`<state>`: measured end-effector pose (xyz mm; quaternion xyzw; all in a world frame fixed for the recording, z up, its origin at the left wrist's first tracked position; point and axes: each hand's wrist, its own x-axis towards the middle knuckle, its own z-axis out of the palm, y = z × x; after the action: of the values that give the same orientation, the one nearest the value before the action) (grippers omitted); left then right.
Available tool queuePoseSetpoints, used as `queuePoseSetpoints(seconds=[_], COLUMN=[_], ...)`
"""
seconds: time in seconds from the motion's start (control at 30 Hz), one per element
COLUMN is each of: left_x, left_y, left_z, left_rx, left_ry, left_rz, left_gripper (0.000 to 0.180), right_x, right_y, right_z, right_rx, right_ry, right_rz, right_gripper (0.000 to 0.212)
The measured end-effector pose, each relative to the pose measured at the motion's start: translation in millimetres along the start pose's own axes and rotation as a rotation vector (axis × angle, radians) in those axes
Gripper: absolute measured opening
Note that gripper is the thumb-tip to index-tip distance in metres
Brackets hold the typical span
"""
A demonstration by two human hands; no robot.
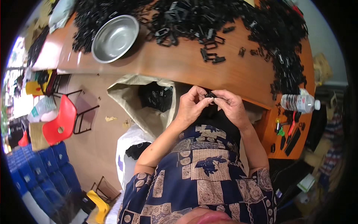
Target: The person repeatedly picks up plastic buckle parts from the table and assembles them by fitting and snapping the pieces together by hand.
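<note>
Just off the front edge of the brown table, my left hand and my right hand meet. Between their pinched thumbs and fingertips is a small black plastic piece, mostly covered by the fingers, so its exact form cannot be made out. Beyond my hands lie a few loose black plastic buckle-like pieces. They trail off a large heap of similar black pieces spread along the far side of the table.
A steel bowl sits at the table's left. Below it stands an open sack with a black bag inside. At right are a plastic bottle and small tools. A red chair and blue crates are to the left.
</note>
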<state>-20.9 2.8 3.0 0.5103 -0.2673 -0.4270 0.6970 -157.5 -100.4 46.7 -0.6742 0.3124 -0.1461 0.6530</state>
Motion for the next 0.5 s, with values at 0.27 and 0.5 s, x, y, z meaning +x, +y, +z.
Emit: queuePoseSetpoints(seconds=[0.27, 0.5], left_x=[61.4, 124.6], left_y=[18.1, 34.6], left_z=[6.3, 12.2], left_rx=[0.652, 1.243], left_ry=[0.047, -0.269], left_rz=[0.209, 0.396], left_gripper=[0.009, 0.022], right_x=[-17.1, 1.3], right_y=[35.8, 42.1], right_z=[-57.8, -83.6], right_rx=[0.124, 0.105], right_ry=[0.204, 0.378], right_rz=[0.018, 0.002], right_gripper=[0.02, 0.02])
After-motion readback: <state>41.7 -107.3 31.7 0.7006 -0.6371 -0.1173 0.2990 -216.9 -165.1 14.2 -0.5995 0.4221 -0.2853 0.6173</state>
